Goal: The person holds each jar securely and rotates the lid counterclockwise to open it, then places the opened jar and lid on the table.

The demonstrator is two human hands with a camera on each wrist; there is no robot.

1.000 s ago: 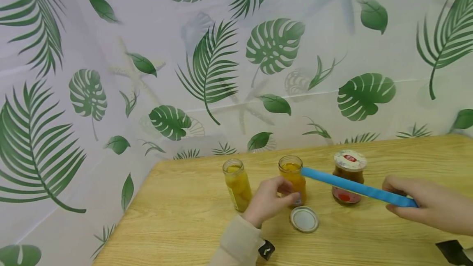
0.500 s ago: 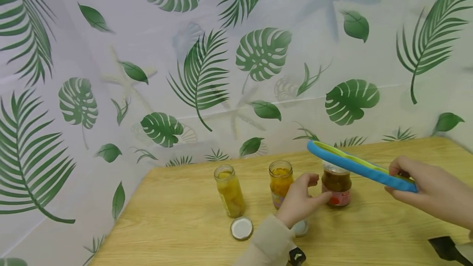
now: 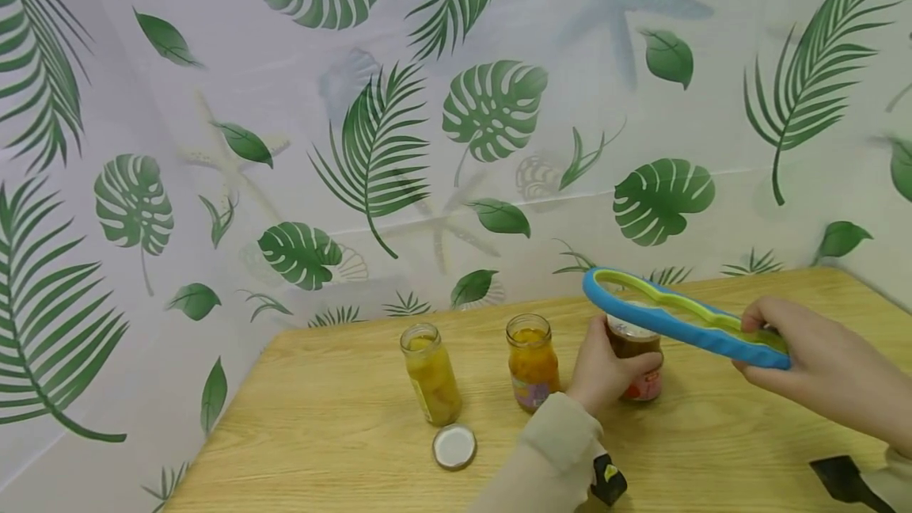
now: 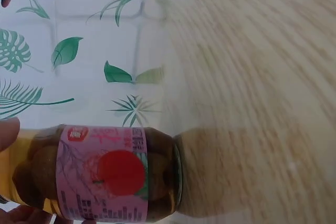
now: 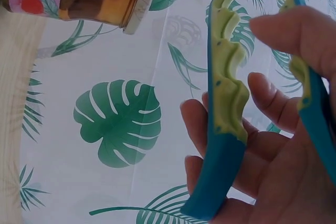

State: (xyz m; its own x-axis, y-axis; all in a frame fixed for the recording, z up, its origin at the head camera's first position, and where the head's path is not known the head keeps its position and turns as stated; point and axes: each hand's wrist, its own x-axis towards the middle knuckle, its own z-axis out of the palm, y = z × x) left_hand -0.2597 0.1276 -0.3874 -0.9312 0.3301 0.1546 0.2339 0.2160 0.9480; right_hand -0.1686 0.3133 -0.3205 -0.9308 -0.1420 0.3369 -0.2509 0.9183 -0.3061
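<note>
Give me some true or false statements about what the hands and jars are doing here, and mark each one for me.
1. The left hand is holding the lidded jar. True.
2. The right hand is holding a spoon. False: it holds a blue-green tool.
3. The orange jar stands between the tall jar and the lidded jar. True.
4. The tool is looped round the lidded jar. False: the right wrist view shows them apart.
5. The tall jar and the orange jar are both open. True.
6. The loose lid lies behind the tall jar. False: it lies in front of it, on the person's side.
</note>
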